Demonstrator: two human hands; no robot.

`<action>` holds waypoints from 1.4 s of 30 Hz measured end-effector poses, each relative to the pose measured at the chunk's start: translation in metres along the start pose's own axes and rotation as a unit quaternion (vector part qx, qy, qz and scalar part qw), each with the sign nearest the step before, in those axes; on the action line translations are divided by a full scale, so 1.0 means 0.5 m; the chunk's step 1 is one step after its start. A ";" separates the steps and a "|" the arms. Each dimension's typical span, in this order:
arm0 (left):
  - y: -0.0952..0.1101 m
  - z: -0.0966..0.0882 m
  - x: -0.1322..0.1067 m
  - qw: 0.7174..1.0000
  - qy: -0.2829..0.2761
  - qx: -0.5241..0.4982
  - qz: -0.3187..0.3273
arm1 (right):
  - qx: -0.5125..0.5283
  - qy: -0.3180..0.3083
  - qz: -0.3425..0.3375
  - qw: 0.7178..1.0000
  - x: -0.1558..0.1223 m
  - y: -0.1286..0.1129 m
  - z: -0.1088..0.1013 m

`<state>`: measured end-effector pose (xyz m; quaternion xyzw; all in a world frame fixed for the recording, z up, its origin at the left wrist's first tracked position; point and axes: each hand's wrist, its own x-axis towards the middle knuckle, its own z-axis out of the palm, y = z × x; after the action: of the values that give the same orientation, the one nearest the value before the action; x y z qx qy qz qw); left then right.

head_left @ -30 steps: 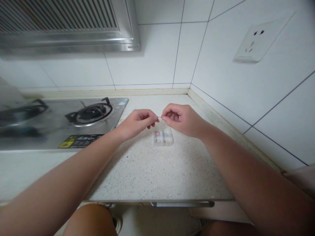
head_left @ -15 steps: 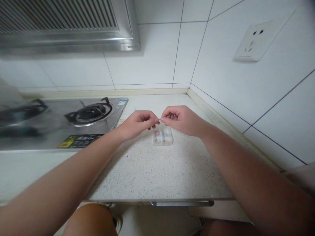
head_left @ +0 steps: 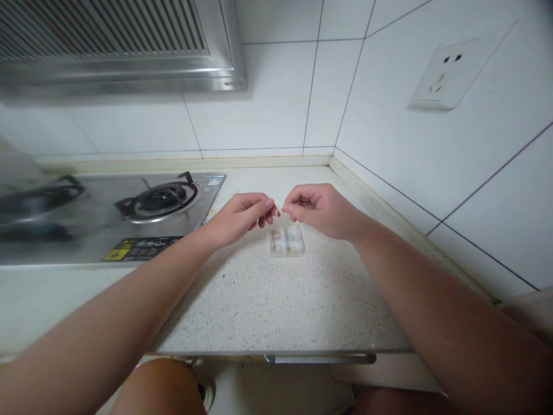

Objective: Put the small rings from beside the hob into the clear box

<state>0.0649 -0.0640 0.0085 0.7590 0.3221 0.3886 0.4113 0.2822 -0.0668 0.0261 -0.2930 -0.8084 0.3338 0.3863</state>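
Over the counter my left hand (head_left: pixel 240 219) and my right hand (head_left: pixel 323 211) face each other, fingertips almost meeting. Thumb and fingers of each hand are pinched together. A tiny pale, thin thing (head_left: pixel 279 213) shows between the fingertips, too small and blurred to name. Just below the hands lies a small clear plastic box (head_left: pixel 287 253) with compartments. Small rings or round bits, some reddish, show inside it, and the right fingers overhang its far side.
At left is a steel gas stove (head_left: pixel 216 199) with a black burner (head_left: pixel 162 197), under a range hood (head_left: pixel 216 78). Tiled walls meet behind the speckled counter (head_left: pixel 276 311). A socket (head_left: pixel 444 72) is on the right wall, and a drawer handle (head_left: pixel 319 358) lies below the counter edge.
My left thumb has shifted up along its fingers, and the fingertips of the two hands have drawn slightly apart. The box stays where it was.
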 end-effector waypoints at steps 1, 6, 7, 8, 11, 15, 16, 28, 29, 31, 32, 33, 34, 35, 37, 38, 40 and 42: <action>-0.001 0.000 0.001 1.000 0.002 0.002 -0.003 | 0.008 -0.003 0.001 1.000 0.000 -0.002 -0.001; -0.004 -0.002 0.003 0.999 0.014 0.032 0.000 | 0.019 -0.012 0.006 1.000 0.000 -0.006 -0.002; -0.004 -0.002 0.004 0.999 0.016 0.040 0.002 | 0.010 -0.015 0.008 1.000 0.000 -0.006 -0.002; -0.005 -0.003 0.004 0.999 0.016 0.048 0.004 | -0.006 -0.022 0.010 1.000 0.000 -0.005 -0.002; -0.010 -0.006 0.006 0.997 0.020 0.076 0.004 | -0.102 -0.064 0.023 0.992 0.000 0.001 0.001; -0.017 -0.007 0.007 0.992 0.034 0.118 -0.006 | -0.208 -0.131 0.049 0.968 -0.001 0.010 0.010; -0.018 -0.007 0.008 0.992 0.034 0.123 -0.008 | -0.218 -0.143 0.053 0.964 -0.002 0.011 0.013; -0.018 -0.007 0.008 0.990 0.023 0.137 -0.009 | -0.290 -0.203 0.071 0.933 -0.003 0.006 0.031; -0.019 -0.008 0.008 0.990 0.022 0.138 -0.008 | -0.297 -0.204 0.071 0.930 -0.003 0.006 0.032; -0.021 -0.008 0.008 0.990 0.020 0.142 -0.006 | -0.310 -0.199 0.069 0.927 -0.002 0.004 0.032; -0.022 -0.009 0.008 0.989 0.019 0.145 -0.004 | -0.315 -0.192 0.068 0.927 -0.002 0.003 0.031; -0.023 -0.009 0.008 0.989 0.019 0.149 -0.002 | -0.318 -0.185 0.067 0.928 -0.002 0.001 0.029; -0.024 -0.010 0.008 0.988 0.019 0.154 -0.001 | -0.317 -0.176 0.066 0.930 -0.003 -0.002 0.027; -0.026 -0.011 0.008 0.987 0.020 0.162 0.001 | -0.313 -0.166 0.065 0.933 -0.003 -0.003 0.024; -0.027 -0.013 0.008 0.983 0.022 0.180 0.004 | -0.300 -0.140 0.062 0.941 -0.002 -0.005 0.017; -0.028 -0.015 0.009 0.981 0.022 0.192 0.006 | -0.295 -0.126 0.060 0.945 -0.002 -0.005 0.014; -0.027 -0.019 0.009 0.976 0.023 0.216 0.010 | -0.289 -0.095 0.058 0.951 0.000 -0.002 0.006; -0.023 -0.028 0.010 0.969 0.026 0.245 0.014 | -0.294 -0.068 0.058 0.951 0.001 0.006 -0.001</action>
<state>0.0534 -0.0494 0.0049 0.8309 0.4072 0.3230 0.1986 0.2828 -0.0645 0.0244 -0.4168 -0.8767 0.1221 0.2068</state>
